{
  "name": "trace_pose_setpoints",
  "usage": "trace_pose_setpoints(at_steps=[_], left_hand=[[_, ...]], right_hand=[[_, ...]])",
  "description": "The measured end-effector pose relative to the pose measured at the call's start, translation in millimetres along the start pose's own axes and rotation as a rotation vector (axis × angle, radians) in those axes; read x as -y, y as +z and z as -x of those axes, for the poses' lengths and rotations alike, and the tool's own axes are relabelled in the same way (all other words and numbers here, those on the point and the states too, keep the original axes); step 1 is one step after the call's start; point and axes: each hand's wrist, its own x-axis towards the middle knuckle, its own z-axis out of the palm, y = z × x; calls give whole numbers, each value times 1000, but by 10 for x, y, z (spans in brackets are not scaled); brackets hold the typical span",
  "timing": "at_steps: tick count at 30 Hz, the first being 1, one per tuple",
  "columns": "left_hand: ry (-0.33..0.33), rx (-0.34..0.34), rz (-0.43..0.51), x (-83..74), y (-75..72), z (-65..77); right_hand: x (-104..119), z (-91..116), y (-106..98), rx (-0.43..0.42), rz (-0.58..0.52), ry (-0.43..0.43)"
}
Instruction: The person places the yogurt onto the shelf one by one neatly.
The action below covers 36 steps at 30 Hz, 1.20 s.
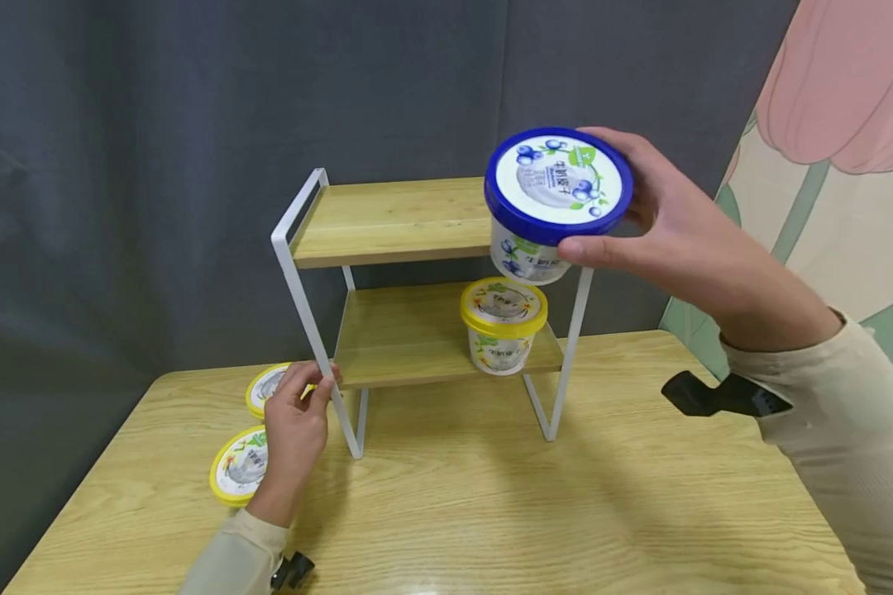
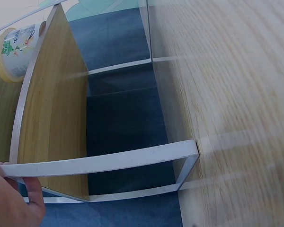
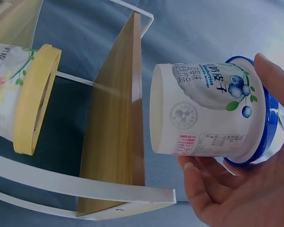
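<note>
My right hand grips a white tub with a blue lid and blueberry print, holding it in front of the upper shelf's right end. In the right wrist view the tub is apart from the shelf board, thumb on one side and fingers on the other. My left hand pinches the white metal leg of the two-tier wooden shelf near its lower board. A yellow-lidded tub stands on the lower board's right side. In the left wrist view, thumb and fingers wrap the frame.
Two more yellow-lidded tubs stand on the wooden table left of the shelf, partly hidden by the left hand. A dark curtain hangs behind. At the right is a floral-patterned cloth.
</note>
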Motion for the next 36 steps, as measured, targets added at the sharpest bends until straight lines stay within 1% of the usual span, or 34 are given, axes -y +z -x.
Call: trace_pose_setpoints(at_steps=[5,9,16,19,26,30,36], left_hand=[[1,3,-2,6,12,8],[2,4,1,-9,17,9],[14,-1,-2,1,31,-19],[10,1,-11,10,31,-26],[16,-6,6,23,23,-38],[25,-8,10,52,21,-37],[27,-6,-4,46,22,-47]], right_hand=[[-35,-69,12,-4,24,61],[-58,-122,8,4,42,78],[-57,-248,-19,96,-61,124],[-69,-293,-15,115,-61,140],[-98,-429,28,134,-66,184],[-122,-496,45,146,-85,176],[-169,-569,46,150,-101,143]])
